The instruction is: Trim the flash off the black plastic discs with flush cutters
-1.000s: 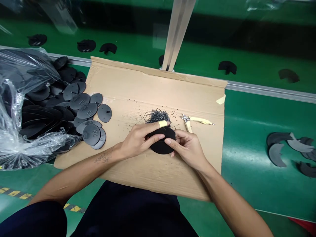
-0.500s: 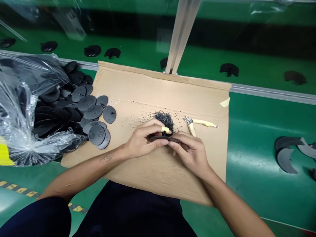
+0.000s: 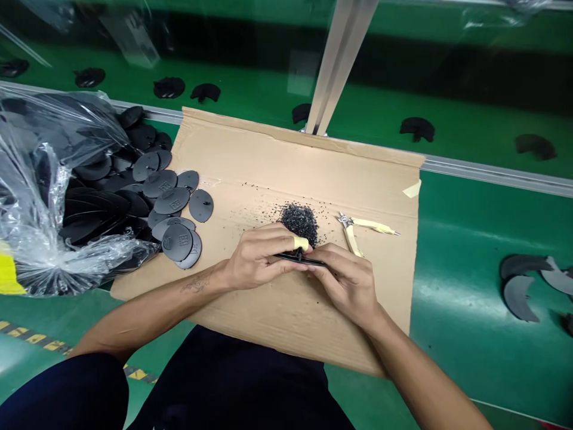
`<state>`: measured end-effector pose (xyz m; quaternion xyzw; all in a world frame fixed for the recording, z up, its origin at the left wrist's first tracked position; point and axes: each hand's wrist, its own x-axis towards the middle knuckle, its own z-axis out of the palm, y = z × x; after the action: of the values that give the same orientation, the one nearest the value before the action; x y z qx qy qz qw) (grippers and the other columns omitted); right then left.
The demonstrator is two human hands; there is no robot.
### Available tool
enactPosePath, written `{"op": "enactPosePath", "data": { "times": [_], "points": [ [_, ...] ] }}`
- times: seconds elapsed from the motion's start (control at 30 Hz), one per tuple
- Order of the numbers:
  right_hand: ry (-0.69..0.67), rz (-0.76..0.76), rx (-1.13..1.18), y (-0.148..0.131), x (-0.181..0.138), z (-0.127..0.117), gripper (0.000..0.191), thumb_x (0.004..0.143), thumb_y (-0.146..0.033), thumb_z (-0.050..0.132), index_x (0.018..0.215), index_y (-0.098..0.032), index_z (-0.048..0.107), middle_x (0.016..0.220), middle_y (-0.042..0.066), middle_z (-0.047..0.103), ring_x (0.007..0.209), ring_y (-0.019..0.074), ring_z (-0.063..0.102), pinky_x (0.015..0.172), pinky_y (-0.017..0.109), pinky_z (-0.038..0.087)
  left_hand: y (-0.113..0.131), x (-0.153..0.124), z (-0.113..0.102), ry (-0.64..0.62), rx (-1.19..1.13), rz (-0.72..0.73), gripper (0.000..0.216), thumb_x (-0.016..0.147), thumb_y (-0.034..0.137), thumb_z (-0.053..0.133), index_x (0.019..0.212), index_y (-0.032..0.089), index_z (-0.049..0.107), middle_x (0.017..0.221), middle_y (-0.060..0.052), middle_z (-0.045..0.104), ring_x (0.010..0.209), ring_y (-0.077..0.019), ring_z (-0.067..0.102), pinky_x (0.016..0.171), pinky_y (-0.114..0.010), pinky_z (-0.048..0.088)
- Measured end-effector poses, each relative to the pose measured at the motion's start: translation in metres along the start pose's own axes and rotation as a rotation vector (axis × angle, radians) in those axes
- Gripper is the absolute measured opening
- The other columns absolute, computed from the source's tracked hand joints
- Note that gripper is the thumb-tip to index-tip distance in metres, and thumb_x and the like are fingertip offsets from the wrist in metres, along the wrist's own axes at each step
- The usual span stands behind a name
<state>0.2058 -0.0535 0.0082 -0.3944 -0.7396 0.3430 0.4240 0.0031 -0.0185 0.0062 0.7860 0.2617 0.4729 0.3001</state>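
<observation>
Between both hands I hold a thin black plastic disc (image 3: 293, 258), seen nearly edge-on, with a small black stub on its upper face. My left hand (image 3: 264, 255) pinches its left side, and a finger wrapped in yellow tape rests by the stub. On the other side, my right hand (image 3: 347, 278) grips the disc between thumb and fingers. Just beyond the hands lies a heap of tiny black plastic bits (image 3: 301, 220). Side cutters (image 3: 353, 230) with yellow-taped handles lie to the right of the heap. Everything rests on a cardboard sheet (image 3: 242, 149).
Several black oval discs (image 3: 172, 200) spill from a clear plastic bag (image 3: 49, 173) at the left. Curved dark pieces (image 3: 519, 292) lie on the green surface at the right. A metal post (image 3: 342, 65) rises behind the cardboard, with more black pieces (image 3: 417, 127) along the back.
The disc has tilted in my hands, showing its edge and the stub more clearly. Both hands stay around it. The whole view has shifted slightly.
</observation>
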Motion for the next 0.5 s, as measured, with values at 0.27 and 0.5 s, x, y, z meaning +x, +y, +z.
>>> {"op": "enactPosePath", "data": {
  "times": [0.27,0.5],
  "points": [
    [-0.023,0.009,-0.004,0.0003,0.0014,-0.0018,0.019,0.094,-0.019,0.065,0.109,-0.021,0.077,0.088,0.007,0.076,0.073,0.0173,0.071,0.066,0.03,0.061,0.0004,-0.0026,0.0013,0.012,0.037,-0.002,0.014,0.094,0.026,0.069,0.103,0.015,0.071,0.083,-0.007,0.076,0.075,-0.0154,0.069,0.069,-0.029,0.056],
    [-0.002,-0.034,0.019,0.0006,0.003,0.0,0.016,0.093,-0.015,0.066,0.104,-0.021,0.076,0.093,0.007,0.076,0.077,0.0163,0.071,0.068,0.029,0.059,0.0001,-0.0013,0.0013,-0.025,-0.035,0.011,0.022,0.094,0.027,0.069,0.111,0.013,0.069,0.091,-0.009,0.075,0.084,-0.0161,0.069,0.076,-0.031,0.058]
  ]
}}
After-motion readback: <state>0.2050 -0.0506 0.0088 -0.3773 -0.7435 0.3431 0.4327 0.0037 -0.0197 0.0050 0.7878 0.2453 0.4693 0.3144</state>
